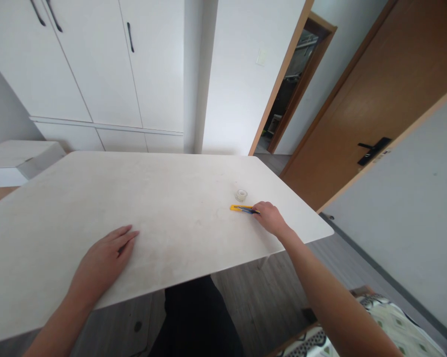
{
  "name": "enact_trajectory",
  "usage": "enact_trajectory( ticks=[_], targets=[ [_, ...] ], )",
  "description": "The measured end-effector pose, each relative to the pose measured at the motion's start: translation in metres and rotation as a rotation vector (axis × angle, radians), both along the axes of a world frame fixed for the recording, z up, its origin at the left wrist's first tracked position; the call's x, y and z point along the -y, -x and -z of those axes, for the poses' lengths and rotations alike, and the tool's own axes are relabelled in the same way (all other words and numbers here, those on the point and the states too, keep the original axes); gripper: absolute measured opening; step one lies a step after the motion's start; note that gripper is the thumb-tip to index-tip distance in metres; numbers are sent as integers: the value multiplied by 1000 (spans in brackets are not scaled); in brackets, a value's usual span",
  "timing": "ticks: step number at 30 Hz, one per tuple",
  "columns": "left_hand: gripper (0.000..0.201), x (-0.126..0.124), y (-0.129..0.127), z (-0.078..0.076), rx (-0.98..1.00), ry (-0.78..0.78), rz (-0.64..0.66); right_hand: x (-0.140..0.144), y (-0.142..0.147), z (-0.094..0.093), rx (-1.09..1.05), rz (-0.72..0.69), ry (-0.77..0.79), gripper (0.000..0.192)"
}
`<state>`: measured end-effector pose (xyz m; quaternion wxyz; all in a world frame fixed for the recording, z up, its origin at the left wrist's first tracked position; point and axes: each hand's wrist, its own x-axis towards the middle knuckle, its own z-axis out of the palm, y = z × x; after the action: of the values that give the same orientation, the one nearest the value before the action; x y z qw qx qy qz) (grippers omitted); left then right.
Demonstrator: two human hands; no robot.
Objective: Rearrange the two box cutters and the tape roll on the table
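On the right part of the white table (163, 193), my right hand (270, 217) has its fingers closed at the near end of a yellow utility knife (233, 208). A slim blue and black pen-like item (245, 210) lies along the knife, its dark end at my fingertips; whether I grip both is hard to see. Just beyond them sits a small roll of clear tape (241, 195), apart from the hand. My left hand (106, 258) rests palm down on the tabletop at the left, fingers stretched out, holding nothing.
White cabinets (96, 64) stand behind the table. At the far left is a white box-like drawer unit (26, 158). A brown door (350, 99) with a black handle is on the right. Below my right arm is a patterned cushion (390, 327).
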<state>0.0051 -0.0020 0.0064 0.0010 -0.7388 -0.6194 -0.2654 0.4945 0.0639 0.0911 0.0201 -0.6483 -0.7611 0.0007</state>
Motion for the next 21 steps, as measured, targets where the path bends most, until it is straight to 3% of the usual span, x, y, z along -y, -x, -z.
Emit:
enact_trajectory(
  ticks=[2, 7, 11, 14, 17, 19, 21],
  targets=[
    [47, -1, 1, 2, -6, -4, -2, -10, 4, 2, -5, 23, -45, 20],
    [49, -2, 3, 4, -28, 8, 1, -31, 7, 10, 40, -63, 85, 25],
    [48, -3, 2, 3, -23, 4, -3, -32, 8, 15, 35, -95, 84, 20],
    [47, -2, 1, 3, -11, -4, -9, -32, 10, 17, -135, 15, 41, 31],
    [47, -2, 0, 2, -6, -13, -7, -44, 15, 15, -290, 222, -81, 37],
    [47, -1, -1, 1, -7, -18, -3, -58, 21, 10, -298, 315, -142, 47],
    [46, -1, -2, 0, -9, -18, -3, -75, 25, 5, -238, 327, -94, 60]
  ],
)
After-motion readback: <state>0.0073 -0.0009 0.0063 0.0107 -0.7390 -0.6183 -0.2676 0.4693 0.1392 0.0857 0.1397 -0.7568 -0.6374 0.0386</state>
